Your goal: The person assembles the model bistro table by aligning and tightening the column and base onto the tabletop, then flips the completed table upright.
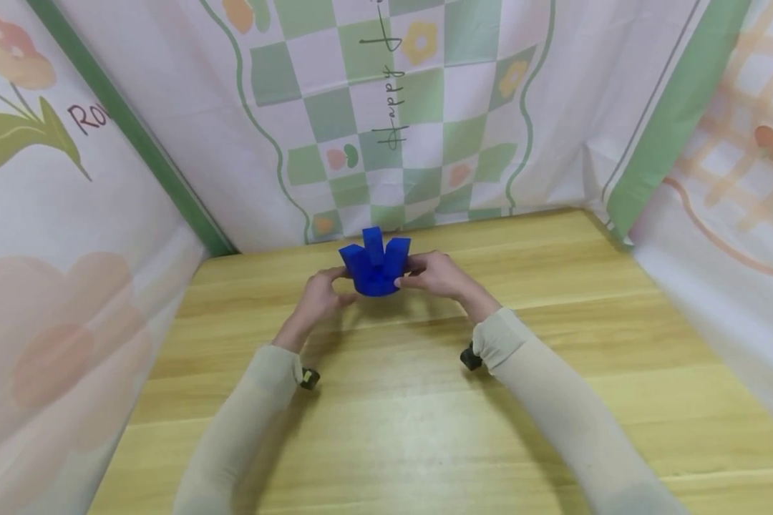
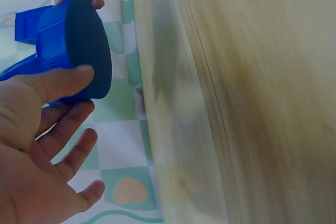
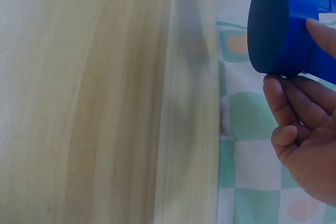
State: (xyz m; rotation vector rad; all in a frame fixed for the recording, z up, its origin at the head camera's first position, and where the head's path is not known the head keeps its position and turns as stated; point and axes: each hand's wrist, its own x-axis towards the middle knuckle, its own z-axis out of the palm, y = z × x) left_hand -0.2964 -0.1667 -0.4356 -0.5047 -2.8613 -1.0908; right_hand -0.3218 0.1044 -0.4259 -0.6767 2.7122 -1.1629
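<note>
A blue stand (image 1: 373, 252) with a round base and several upright, flared prongs is held up over the far part of the table. Its flat, dark underside (image 2: 88, 48) shows in both wrist views. From the left side, my left hand (image 1: 318, 295) grips it, the thumb lying against the base and the lower fingers spread below. My right hand (image 1: 441, 275) holds the opposite side, with the thumb (image 3: 320, 34) on the blue side wall and fingertips at the base's edge. The prongs point up and away from me in the head view.
The wood-grain table (image 1: 386, 422) spreads out below both forearms. Behind its far edge hangs a printed cloth (image 1: 335, 114) with green checks, and more printed cloth (image 1: 32, 286) stands at both sides. Small dark devices (image 1: 470, 356) sit at both wrists.
</note>
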